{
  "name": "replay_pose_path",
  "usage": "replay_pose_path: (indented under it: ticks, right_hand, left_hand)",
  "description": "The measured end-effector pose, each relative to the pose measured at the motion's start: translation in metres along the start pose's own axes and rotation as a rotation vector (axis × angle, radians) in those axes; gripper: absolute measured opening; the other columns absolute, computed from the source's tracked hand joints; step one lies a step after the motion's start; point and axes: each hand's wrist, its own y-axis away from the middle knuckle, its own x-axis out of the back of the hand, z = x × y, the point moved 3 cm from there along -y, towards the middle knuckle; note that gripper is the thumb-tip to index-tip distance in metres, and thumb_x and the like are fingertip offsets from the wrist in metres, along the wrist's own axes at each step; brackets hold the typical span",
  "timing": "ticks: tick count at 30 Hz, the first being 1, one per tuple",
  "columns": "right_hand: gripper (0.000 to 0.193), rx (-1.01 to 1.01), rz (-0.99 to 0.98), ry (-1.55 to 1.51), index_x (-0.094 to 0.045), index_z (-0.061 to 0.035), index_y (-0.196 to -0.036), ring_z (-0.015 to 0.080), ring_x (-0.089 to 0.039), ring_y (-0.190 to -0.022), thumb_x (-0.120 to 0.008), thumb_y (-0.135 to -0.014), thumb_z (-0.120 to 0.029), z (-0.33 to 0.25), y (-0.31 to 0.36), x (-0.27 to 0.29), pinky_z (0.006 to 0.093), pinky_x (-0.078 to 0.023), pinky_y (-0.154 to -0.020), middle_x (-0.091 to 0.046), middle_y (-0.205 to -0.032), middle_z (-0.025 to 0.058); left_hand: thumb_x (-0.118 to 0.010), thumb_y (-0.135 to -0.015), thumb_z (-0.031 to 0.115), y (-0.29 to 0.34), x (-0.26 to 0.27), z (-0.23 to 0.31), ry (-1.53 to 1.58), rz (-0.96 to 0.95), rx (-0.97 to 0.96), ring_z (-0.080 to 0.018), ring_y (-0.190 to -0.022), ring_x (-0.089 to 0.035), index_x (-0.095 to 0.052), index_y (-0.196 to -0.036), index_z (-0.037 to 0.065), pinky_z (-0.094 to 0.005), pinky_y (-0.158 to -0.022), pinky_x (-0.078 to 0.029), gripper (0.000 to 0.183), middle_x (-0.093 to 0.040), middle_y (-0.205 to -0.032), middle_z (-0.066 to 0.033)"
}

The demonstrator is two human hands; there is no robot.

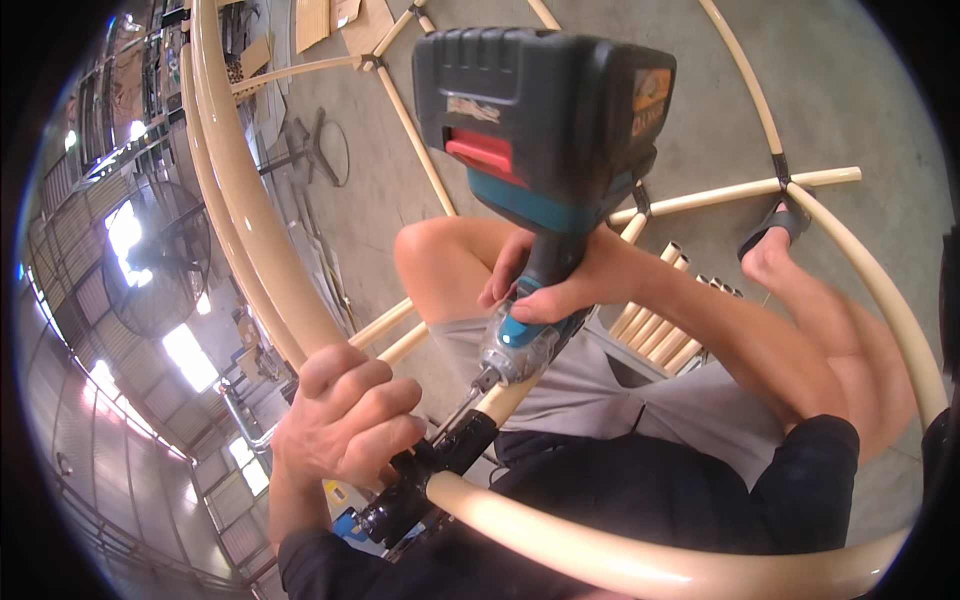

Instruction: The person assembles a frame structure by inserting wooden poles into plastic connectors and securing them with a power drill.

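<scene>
My right hand (575,285) is closed round the grip of a cordless impact driver (530,345), thumb along its teal and grey body. The driver's big black battery (530,110) faces up, close to the camera. Its long bit (465,405) points down and left, reaching a black metal pipe joint (465,440); whether it sits on a screw is too small to tell. Fingers curled, my left hand (345,420) wraps a thick cream-coated pipe (265,230) right beside the joint. From that joint a curved cream pipe (600,535) runs off to the right.
Cream pipes joined by black joints (783,172) form a frame around me over the concrete floor (850,100). A bundle of cut pipes (665,320) lies beyond my lap. Cardboard (312,22) lies at the far left, and a large fan (155,260) stands at the left.
</scene>
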Motion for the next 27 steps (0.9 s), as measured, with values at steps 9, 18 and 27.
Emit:
replay_pose_path:
  ticks: [9, 18, 27]
  right_hand:
    - [0.024, -0.067, 0.020, -0.044, -0.073, -0.0007, -0.086, 0.0132, -0.068, -0.085, -0.080, -0.069, -0.016, 0.001, 0.002, 0.000, 0.0269, -0.052, -0.080, -0.074, -0.087, 0.0070]
    - [0.030, -0.182, -0.108, 0.034, -0.067, -0.0018, -0.095, 0.0139, -0.068, -0.090, -0.082, -0.070, -0.009, -0.010, -0.028, 0.020, 0.0272, -0.054, -0.080, -0.073, -0.094, 0.0084]
    - [0.042, -0.014, 0.315, -0.033, -0.059, -0.0074, -0.103, 0.0169, -0.060, -0.098, -0.081, -0.070, -0.023, 0.008, 0.037, 0.089, 0.0319, -0.048, -0.092, -0.059, -0.099, 0.0033]
  left_hand:
    - [-0.058, -0.067, 0.027, -0.001, -0.002, -0.002, -0.017, 0.012, -0.027, -0.0195, -0.081, -0.056, -0.054, -0.086, 0.015, -0.0355, -0.080, -0.039, 0.023, -0.061, -0.091, -0.0005]
    - [-0.062, -0.064, 0.025, -0.022, 0.008, 0.010, -0.137, -0.175, -0.046, -0.0219, -0.082, -0.056, -0.059, -0.081, 0.012, -0.0451, -0.090, -0.043, 0.022, -0.061, -0.082, -0.0010]
    - [-0.062, -0.061, 0.026, -0.013, -0.008, 0.006, -0.107, -0.046, -0.256, -0.0244, -0.093, -0.055, -0.060, -0.088, 0.007, -0.0491, -0.102, -0.042, 0.033, -0.057, -0.086, -0.0047]
